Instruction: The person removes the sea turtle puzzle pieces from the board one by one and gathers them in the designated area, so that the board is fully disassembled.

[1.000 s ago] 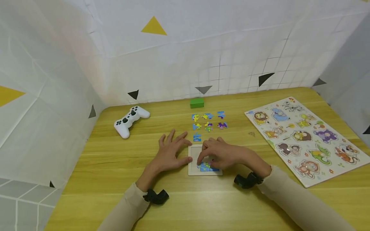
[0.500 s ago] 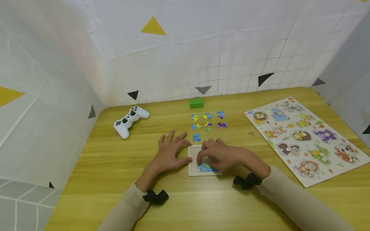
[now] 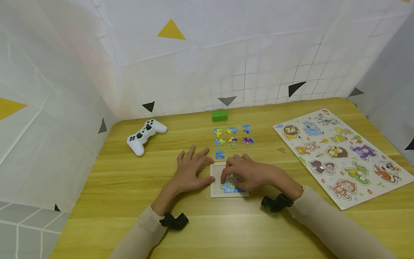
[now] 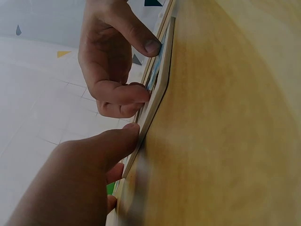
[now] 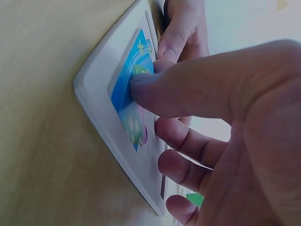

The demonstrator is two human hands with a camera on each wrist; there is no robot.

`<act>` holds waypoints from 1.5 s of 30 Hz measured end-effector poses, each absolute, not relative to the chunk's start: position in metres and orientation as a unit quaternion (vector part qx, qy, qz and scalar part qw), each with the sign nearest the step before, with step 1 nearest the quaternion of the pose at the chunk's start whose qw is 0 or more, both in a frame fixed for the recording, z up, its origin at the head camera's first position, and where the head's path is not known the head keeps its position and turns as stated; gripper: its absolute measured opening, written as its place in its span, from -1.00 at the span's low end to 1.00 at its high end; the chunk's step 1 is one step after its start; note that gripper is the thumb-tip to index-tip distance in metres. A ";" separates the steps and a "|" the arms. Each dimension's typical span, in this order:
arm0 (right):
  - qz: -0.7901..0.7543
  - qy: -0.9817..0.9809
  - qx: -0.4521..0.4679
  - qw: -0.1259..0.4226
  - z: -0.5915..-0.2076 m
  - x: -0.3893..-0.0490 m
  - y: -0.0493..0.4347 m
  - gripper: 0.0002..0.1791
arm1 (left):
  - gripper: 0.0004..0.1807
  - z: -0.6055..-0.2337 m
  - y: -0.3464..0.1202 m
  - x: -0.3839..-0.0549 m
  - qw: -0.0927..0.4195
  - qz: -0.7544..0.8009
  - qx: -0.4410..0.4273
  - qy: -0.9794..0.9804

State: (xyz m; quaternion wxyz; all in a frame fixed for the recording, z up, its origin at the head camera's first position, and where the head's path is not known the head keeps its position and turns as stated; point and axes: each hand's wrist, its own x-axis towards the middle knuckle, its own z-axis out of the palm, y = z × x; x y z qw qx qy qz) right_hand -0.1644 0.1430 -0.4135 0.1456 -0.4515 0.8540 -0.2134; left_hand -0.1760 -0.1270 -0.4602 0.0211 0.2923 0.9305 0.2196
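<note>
A small pale puzzle tray (image 3: pixel 226 195) lies on the table with several joined jigsaw pieces (image 3: pixel 228 189), blue with green and pink, along its near side. My right hand (image 3: pixel 245 172) is over them, fingers bent. In the right wrist view its thumb (image 5: pixel 148 92) presses on the blue pieces, and the index fingertip sits just beyond, at the pieces in the tray. My left hand (image 3: pixel 190 172) lies spread at the tray's left side. Its thumb touches the left rim and its index finger reaches the far left corner. Loose jigsaw pieces (image 3: pixel 220 154) lie just beyond the tray.
More loose pieces, yellow, blue and purple (image 3: pixel 248 140), stand in rows behind. A green block (image 3: pixel 220 115) sits at the table's back edge. At the far left lies a white game controller (image 3: pixel 147 136); to the right, a large animal puzzle board (image 3: pixel 343 158).
My right index finger has lifted slightly off the left end of the joined pieces, showing more of it. The left hand and the tray have stayed in place.
</note>
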 end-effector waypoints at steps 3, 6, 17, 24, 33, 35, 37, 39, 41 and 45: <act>-0.215 0.853 -0.453 0.146 -0.413 -0.165 0.143 -0.64 | -0.46 -0.460 -0.127 -0.176 0.021 0.217 0.291 0.931; -0.218 0.851 -0.455 0.148 -0.412 -0.165 0.143 -0.64 | -0.46 -0.461 -0.127 -0.176 0.018 0.218 0.292 0.931; -0.260 0.832 -0.468 0.147 -0.414 -0.164 0.143 -0.65 | -0.46 -0.459 -0.126 -0.175 0.029 0.222 0.286 0.932; -0.281 0.828 -0.455 0.168 -0.417 -0.166 0.141 -0.69 | -0.46 -0.460 -0.127 -0.176 0.033 0.218 0.285 0.933; -0.305 0.822 -0.443 0.188 -0.421 -0.169 0.141 -0.67 | -0.47 -0.460 -0.127 -0.175 0.026 0.216 0.287 0.933; -0.312 0.819 -0.442 0.192 -0.420 -0.169 0.142 -0.69 | -0.46 -0.459 -0.127 -0.175 0.025 0.217 0.287 0.933; -0.320 0.816 -0.441 0.195 -0.420 -0.169 0.142 -0.71 | -0.46 -0.459 -0.127 -0.175 0.024 0.217 0.287 0.933; -0.327 0.812 -0.442 0.195 -0.420 -0.169 0.142 -0.72 | -0.46 -0.459 -0.127 -0.175 0.021 0.217 0.289 0.932; -0.332 0.809 -0.445 0.193 -0.421 -0.169 0.142 -0.72 | -0.46 -0.459 -0.127 -0.175 0.019 0.217 0.290 0.932; -0.334 0.811 -0.443 0.188 -0.421 -0.170 0.142 -0.72 | -0.46 -0.459 -0.127 -0.175 0.019 0.215 0.290 0.932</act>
